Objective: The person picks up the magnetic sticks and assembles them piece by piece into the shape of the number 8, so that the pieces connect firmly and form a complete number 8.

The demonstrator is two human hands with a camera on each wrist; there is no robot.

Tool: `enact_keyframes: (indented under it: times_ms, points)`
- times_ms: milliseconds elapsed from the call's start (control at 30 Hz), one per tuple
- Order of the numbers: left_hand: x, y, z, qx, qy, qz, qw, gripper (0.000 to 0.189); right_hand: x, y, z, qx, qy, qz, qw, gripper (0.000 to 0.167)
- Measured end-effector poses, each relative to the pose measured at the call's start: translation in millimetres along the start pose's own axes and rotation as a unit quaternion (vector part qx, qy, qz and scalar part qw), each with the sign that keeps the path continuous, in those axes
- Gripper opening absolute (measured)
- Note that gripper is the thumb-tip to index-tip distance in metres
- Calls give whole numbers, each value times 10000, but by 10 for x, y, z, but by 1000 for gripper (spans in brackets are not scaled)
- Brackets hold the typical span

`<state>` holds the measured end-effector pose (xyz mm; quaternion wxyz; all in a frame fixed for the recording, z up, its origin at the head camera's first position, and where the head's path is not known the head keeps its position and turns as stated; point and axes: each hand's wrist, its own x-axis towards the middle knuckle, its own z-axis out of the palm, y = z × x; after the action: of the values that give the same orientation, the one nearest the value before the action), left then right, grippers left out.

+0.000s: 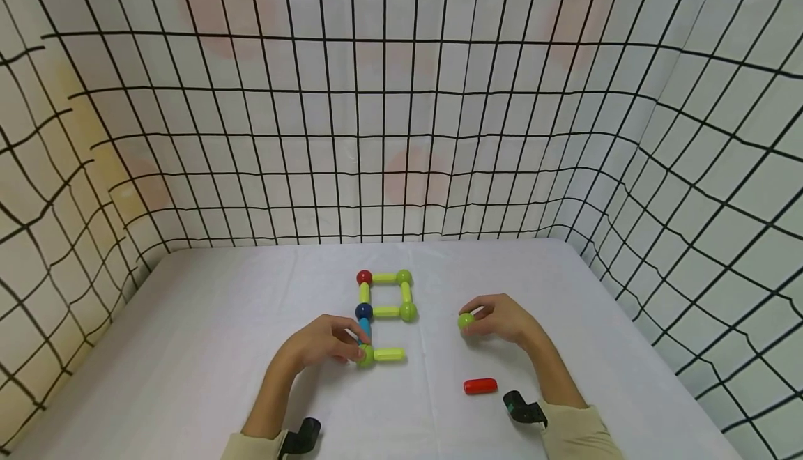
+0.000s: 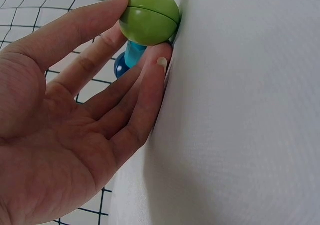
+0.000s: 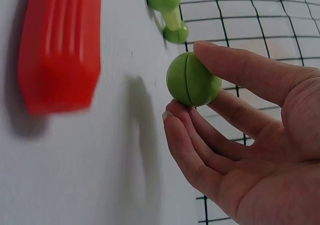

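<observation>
On the white table lies a figure of balls and rods: a red ball (image 1: 364,277), a dark blue ball (image 1: 363,311) and two green balls form a square with light green rods. From the blue ball a blue rod (image 1: 365,327) runs down to another green ball (image 2: 151,18), which my left hand (image 1: 329,340) pinches between thumb and fingers. A light green rod (image 1: 389,355) sticks out rightward from that ball. Right of the figure, my right hand (image 1: 502,319) holds a loose green ball (image 3: 192,80) between thumb and fingertips, beside the table surface.
A loose red rod (image 1: 480,386) lies on the table nearer me than the right hand. Black netting (image 1: 401,111) over white walls surrounds the table at the back and sides. A black wrist camera (image 1: 523,408) sits by the right sleeve.
</observation>
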<state>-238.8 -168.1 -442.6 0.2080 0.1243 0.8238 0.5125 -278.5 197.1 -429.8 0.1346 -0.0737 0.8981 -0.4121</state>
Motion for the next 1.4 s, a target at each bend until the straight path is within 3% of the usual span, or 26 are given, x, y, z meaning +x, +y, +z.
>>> enact_keyframes:
  times_ms: [267, 500, 867, 1400]
  points:
    - [-2, -16, -1, -28, 0, -6, 10000, 22, -1, -227, 233, -296, -53, -160, 9994, 28]
    - [18, -20, -1, -23, 6, -35, 10000, 21, -37, -367, 376, -325, -327, -363, 9983, 27]
    - [19, -20, 6, 15, 52, -61, 10000, 21, -27, -463, 548, -388, -820, -515, 9945, 27]
    - [29, -27, 6, 56, 38, -23, 10000, 22, -39, -529, 659, -592, -1217, -461, 9897, 27]
